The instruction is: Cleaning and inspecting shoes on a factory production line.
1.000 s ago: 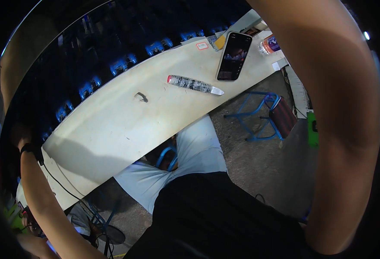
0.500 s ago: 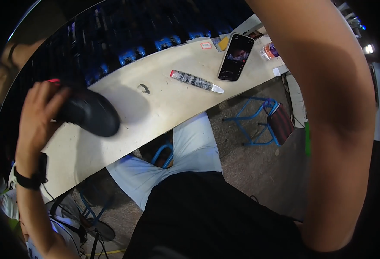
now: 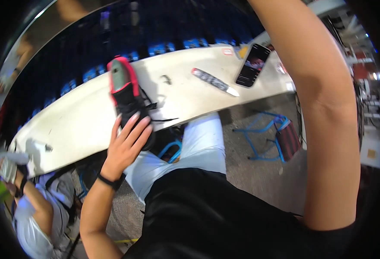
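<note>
A black shoe (image 3: pixel 130 101) with a red collar lies lengthwise across the pale table, its toe over the near edge. Inside its opening shows a grey-green shoe last (image 3: pixel 120 77). Black laces trail off to the right. My left hand (image 3: pixel 128 140) grips the toe from above, thumb on the left side and fingers stretched across the top. My right arm (image 3: pixel 323 99) reaches up past the top edge, so the right hand is out of sight. To the right of the shoe lies a knife (image 3: pixel 213 81) with a wrapped, patterned handle and bare blade tip.
A lit phone (image 3: pixel 253 64) rests at the table's right end. A small dark scrap (image 3: pixel 166 79) lies between shoe and knife. Behind the table (image 3: pixel 86 116) runs a dark rack with blue parts. A blue-framed stool (image 3: pixel 265 138) stands at right; another person (image 3: pixel 39 216) sits at left.
My left hand has brought the shoe rightward from the far left and turned it, so its red opening now faces up and away. The whole view has shifted, and my right arm stays raised.
</note>
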{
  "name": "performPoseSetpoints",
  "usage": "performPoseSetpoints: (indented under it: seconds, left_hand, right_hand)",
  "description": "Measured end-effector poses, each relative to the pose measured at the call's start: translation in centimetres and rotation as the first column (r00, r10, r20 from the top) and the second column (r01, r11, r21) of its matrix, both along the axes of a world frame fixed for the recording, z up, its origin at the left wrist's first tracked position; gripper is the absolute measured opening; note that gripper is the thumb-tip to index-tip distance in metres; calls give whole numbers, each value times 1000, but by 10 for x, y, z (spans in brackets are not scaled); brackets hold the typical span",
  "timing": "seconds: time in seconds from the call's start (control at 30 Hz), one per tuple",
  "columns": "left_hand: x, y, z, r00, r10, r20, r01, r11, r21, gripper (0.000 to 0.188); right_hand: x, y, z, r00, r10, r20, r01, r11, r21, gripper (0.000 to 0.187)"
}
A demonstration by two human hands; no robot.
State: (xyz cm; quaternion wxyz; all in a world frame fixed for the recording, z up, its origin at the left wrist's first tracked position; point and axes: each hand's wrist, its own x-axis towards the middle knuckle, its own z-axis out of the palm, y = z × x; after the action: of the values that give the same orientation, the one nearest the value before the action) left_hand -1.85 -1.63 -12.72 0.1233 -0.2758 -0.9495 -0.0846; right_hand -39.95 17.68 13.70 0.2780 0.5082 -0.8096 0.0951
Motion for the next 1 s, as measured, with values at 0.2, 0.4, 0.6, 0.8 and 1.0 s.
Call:
performPoseSetpoints:
  seconds: [0.2, 0.4, 0.6, 0.8, 1.0]
  left_hand:
    - [-65, 30, 80, 935, -32, -353, 147, 941, 305, 37]
    - [-31, 48, 158, 984, 26, 178, -145, 701, 698, 63]
    - [-1, 49, 163, 969, 164, -187, -50, 864, 501, 67]
    - [24, 45, 149, 948, 296, -121, -217, 874, 436, 62]
    - [30, 78, 114, 954, 299, 6, -120, 362, 924, 40]
  right_hand:
    - [16, 5, 0, 980, -109, 164, 116, 993, -35, 64]
    - [38, 16, -20, 949, 135, 285, -22, 930, -368, 35]
    - [125, 82, -51, 952, 162, -262, -263, 868, -422, 40]
    - [264, 144, -112, 717, 686, 122, 33, 142, -989, 61]
    - [325, 130, -153, 505, 670, 543, 252, 488, -836, 61]
